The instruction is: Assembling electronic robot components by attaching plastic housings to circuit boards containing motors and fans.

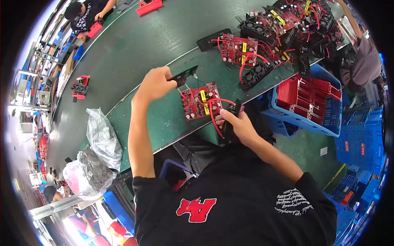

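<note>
A red circuit board (200, 104) with yellow-wrapped parts lies on the green workbench in front of me. My left hand (158, 83) grips a black end panel (185, 76), raised above the bench at the board's far left corner; thin wires run from it to the board. My right hand (239, 124) is closed around a black fan panel (234, 108) at the bench's near edge, its fan side mostly hidden. A thick red cable (219, 100) links the board with the part in my right hand.
Similar red boards with black fan panels (256, 74) are heaped at the back right. A blue crate (303, 119) of red housings stands right of the bench. Plastic bags (102, 137) lie at the left. Another person (92, 14) handles a red unit across the bench; another (363, 61) is at far right.
</note>
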Demonstrator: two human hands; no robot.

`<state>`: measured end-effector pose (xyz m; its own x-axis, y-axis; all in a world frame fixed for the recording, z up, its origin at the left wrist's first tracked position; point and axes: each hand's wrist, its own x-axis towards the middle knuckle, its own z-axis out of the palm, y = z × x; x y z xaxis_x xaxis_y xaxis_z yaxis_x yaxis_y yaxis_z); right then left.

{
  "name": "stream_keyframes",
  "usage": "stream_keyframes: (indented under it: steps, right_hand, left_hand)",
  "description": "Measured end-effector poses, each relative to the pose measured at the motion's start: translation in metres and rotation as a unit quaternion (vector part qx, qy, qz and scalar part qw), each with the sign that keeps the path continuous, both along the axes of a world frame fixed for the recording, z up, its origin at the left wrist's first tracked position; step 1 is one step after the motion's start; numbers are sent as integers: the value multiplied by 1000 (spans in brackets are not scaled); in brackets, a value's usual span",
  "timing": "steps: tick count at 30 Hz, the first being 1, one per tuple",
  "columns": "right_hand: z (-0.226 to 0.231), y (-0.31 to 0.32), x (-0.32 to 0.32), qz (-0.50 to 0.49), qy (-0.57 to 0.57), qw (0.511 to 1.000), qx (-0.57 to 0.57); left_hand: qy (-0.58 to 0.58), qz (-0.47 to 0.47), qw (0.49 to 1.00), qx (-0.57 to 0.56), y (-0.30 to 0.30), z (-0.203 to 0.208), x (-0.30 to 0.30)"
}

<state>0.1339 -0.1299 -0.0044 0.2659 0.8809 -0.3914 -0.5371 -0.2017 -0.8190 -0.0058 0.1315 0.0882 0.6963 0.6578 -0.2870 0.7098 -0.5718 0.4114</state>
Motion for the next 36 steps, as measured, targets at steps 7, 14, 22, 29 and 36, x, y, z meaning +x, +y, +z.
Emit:
stream_keyframes:
  steps: [7,14,22,29,36]
  right_hand:
    - [-10,6,-15,-73,106,991,40]
    - [-12,14,-58,-208,65,973,70]
    - [-23,14,-63,-286,114,950,47]
    - [-8,-18,-63,-236,146,934,227]
    - [-15,-82,3,-141,84,944,285]
  left_hand:
    - [-232,-124,961,-86,-88,-27,-9]
    - [-109,-130,973,-158,-35,-27,15]
    - [45,-232,969,-76,-28,-39,41]
    - [7,-120,993,-20,-92,-54,15]
    - [-133,52,990,-4,-217,-9,36]
